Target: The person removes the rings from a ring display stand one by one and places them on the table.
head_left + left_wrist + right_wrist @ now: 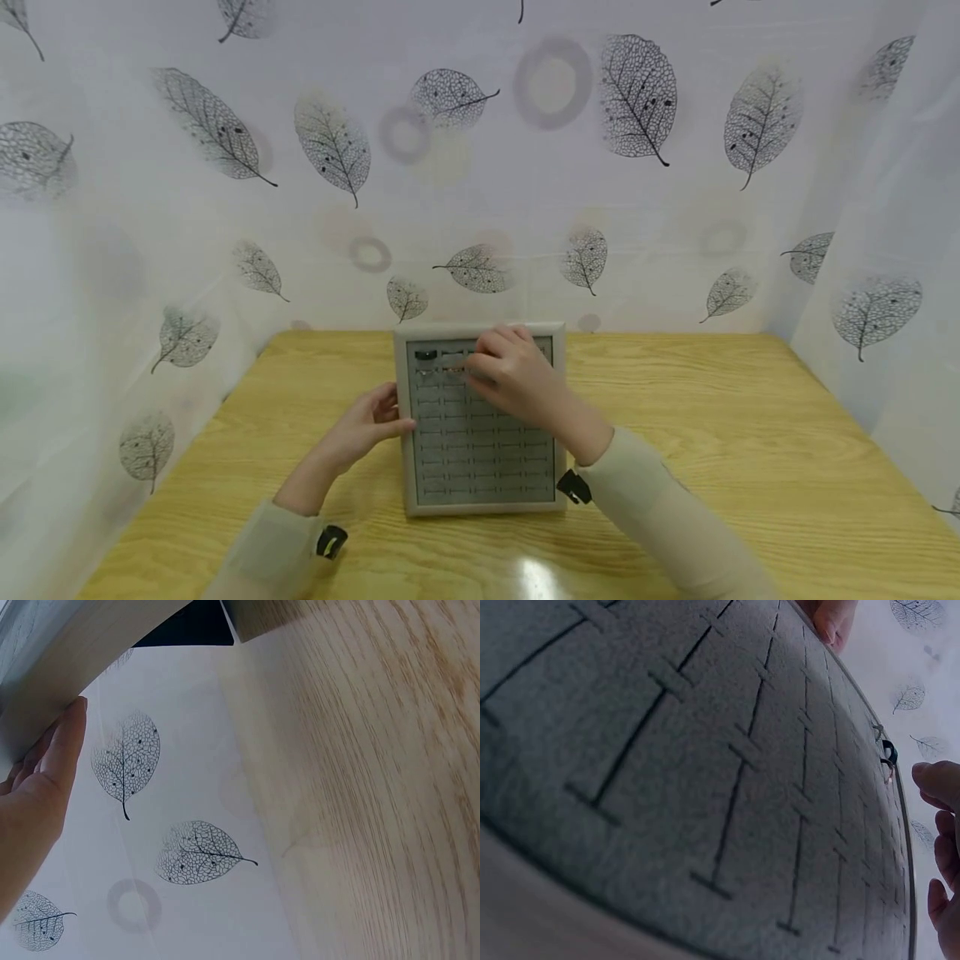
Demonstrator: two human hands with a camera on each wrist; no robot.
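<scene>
A ring display board (483, 450) with a pale frame and grey slotted face stands upright on the table. My left hand (375, 421) steadies its left edge, thumb in front and fingers toward the back; the left wrist view shows those fingers (64, 750) against the frame. My right hand (517, 371) is at the upper slots with curled fingers. Close to its fingertips is a small orange-tinted piece (453, 368), perhaps a ring, in the second row; whether they pinch it is unclear. A black ring (425, 355) sits in the top-left slot, also seen in the right wrist view.
The board stands on a yellow wood-grain table (675, 417). Behind and beside the table hangs a pale curtain (480, 183) with a leaf print. Black straps (574, 487) show at both wrists.
</scene>
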